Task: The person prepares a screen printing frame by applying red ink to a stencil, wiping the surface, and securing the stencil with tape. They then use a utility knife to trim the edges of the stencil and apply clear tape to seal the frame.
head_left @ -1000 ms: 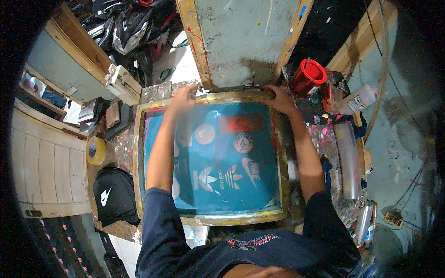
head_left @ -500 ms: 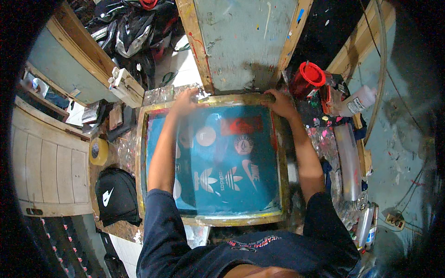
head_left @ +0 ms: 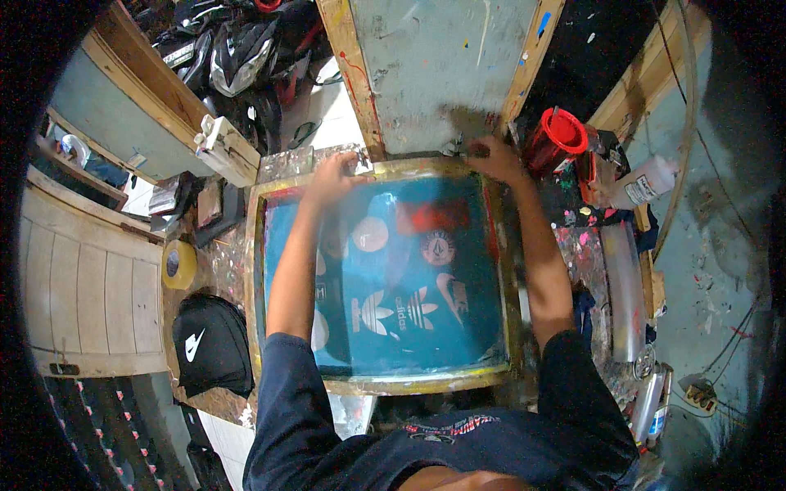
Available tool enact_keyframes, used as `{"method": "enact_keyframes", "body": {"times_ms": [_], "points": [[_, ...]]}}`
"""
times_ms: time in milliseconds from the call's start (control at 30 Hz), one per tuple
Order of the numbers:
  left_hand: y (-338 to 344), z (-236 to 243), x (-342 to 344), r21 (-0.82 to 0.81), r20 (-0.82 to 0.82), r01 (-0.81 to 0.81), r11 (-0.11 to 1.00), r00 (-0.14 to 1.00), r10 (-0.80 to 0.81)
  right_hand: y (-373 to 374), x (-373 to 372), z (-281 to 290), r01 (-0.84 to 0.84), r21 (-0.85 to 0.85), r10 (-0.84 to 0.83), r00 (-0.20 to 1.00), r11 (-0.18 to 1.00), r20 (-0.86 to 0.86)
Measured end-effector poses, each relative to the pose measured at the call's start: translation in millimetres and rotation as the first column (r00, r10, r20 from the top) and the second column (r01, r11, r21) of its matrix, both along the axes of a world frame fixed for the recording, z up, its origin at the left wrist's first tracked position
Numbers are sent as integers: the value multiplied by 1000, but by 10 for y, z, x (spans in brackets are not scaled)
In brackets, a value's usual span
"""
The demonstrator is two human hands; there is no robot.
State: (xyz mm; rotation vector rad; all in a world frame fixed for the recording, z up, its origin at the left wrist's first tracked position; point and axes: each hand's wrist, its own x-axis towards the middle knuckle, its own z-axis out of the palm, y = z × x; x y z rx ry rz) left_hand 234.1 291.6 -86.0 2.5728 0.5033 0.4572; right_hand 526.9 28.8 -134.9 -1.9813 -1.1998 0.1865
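Blue screen [head_left: 389,270], framed.
Left hand [head_left: 331,180], far edge: fingers half-open; right hand [head_left: 497,161], far-right corner: fingers curled; whether either grips, cannot tell.

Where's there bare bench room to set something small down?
A patch of stained tabletop shows between the tape roll, black fabric piece and wooden frame; another lies between the right forearm and translucent sheet. The far right is crowded with the red container and bottle.

Screen frame [head_left: 426,383] on table [head_left: 214,262]; left, tape roll [head_left: 185,264] behind cloth pieces [head_left: 216,348]; far right, tub [head_left: 560,141] left of bottle [head_left: 645,184].
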Motion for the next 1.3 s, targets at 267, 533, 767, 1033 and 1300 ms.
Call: {"method": "enact_keyframes", "body": {"times_ms": [267,533,767,1033,1300], "points": [[53,-51,188,-99,-222,-18,995,975,-4,392,157,-130,176,-122,-157,976,977,151],[234,-287,42,-8,-3,38,999,999,-38,443,-255,121,216,52,-216,976,975,4],[308,-404,70,30,19,16,999,1000,-17,432,-248,65,226,146,-252,949,963,189],[127,-222,38,8,-26,-10,1000,1000,11,325,-408,182,144,272,-188,972,952,144],[67,-63,59,-135,-202,-62,989,979,34,359,-191,-27,56,294,-48,998,954,-36]]}}
